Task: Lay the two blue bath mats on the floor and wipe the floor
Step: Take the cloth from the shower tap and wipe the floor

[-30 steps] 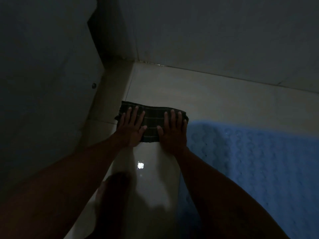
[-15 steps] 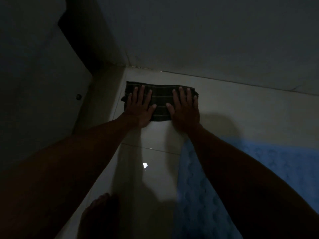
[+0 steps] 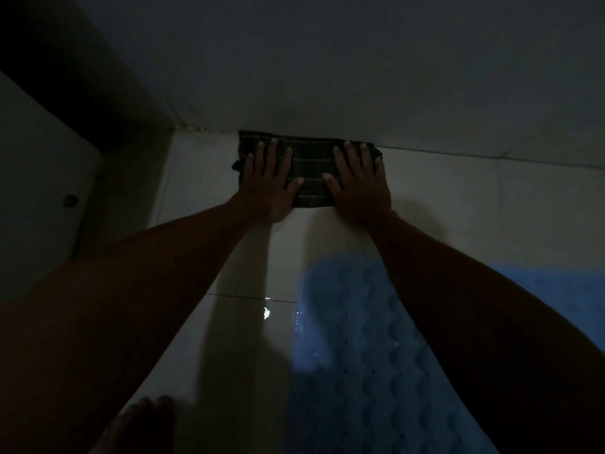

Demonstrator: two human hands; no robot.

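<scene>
A dark checked cloth (image 3: 311, 172) lies flat on the pale floor tiles (image 3: 235, 322), its far edge touching the base of the wall. My left hand (image 3: 268, 185) presses on its left part, fingers spread. My right hand (image 3: 358, 185) presses on its right part the same way. A blue bath mat (image 3: 353, 371) with a wavy bumpy surface lies on the floor near me, to the right, partly under my right forearm. Only one mat is in view.
The room is dim. A grey wall (image 3: 360, 77) rises right behind the cloth. A pale door or panel with a small round knob (image 3: 70, 200) stands at the left. My bare foot (image 3: 137, 424) rests on the tiles at the bottom left.
Both hands have pushed the cloth away from me across the tiles, from beside the mat's far corner up to the wall.
</scene>
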